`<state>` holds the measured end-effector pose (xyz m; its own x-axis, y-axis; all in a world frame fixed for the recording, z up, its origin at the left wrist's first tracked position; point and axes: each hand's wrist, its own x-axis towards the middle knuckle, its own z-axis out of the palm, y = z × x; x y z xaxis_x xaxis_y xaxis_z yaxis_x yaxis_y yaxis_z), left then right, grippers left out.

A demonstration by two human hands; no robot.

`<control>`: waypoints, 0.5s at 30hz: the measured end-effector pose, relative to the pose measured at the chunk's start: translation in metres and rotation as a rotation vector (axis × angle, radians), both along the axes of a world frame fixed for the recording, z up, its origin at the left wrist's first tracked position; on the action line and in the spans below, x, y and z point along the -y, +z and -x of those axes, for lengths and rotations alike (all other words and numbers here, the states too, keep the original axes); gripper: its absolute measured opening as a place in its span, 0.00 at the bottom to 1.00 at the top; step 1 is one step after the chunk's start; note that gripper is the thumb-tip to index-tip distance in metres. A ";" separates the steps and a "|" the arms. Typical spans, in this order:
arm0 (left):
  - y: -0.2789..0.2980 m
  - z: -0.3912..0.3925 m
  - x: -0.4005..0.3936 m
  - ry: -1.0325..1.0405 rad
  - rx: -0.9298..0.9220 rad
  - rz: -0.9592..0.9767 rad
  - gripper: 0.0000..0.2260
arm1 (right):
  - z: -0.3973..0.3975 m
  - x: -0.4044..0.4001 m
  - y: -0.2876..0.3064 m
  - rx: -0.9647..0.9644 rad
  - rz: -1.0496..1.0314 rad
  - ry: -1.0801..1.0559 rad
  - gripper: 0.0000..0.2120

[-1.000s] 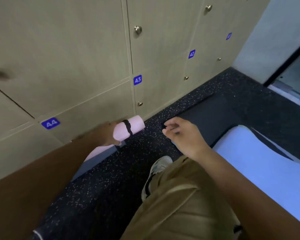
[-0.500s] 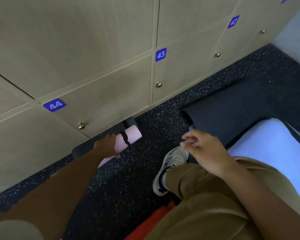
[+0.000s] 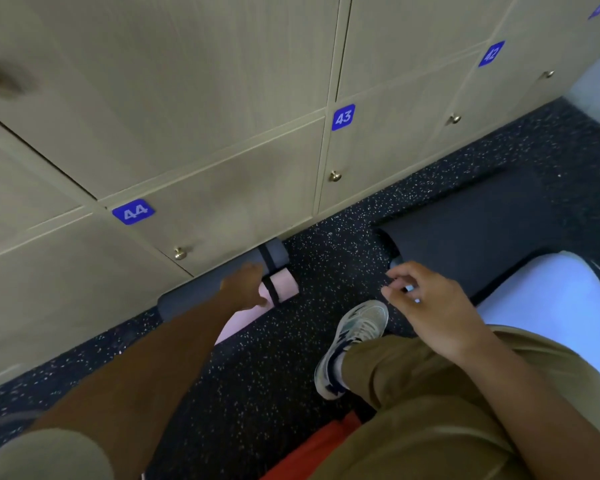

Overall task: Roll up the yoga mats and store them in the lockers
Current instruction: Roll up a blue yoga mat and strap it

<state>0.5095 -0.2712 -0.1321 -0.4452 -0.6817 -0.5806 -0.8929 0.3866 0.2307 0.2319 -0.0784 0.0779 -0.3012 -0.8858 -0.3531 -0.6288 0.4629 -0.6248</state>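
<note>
Lockers [image 3: 222,98] line the speckled floor; pink rolled mat [image 3: 280,288] lies along their base beside a grey roll [image 3: 272,252]. Your left hand [image 3: 245,284] rests on it, grip unclear; right hand [image 3: 426,299] hangs loose, farther off.

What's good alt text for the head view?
A person's left hand rests on a rolled pink mat lying beside a rolled grey mat below locker 44; the right hand hovers empty.
</note>
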 end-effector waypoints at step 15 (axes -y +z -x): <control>0.180 0.130 -0.013 -0.231 -0.317 0.221 0.32 | 0.069 -0.031 0.100 -0.197 0.199 -0.069 0.13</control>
<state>0.3790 -0.2580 0.0481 -0.7331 -0.6353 -0.2427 -0.6755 0.6385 0.3689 0.1624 -0.0477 0.1778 -0.4090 -0.9067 -0.1030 -0.7182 0.3895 -0.5766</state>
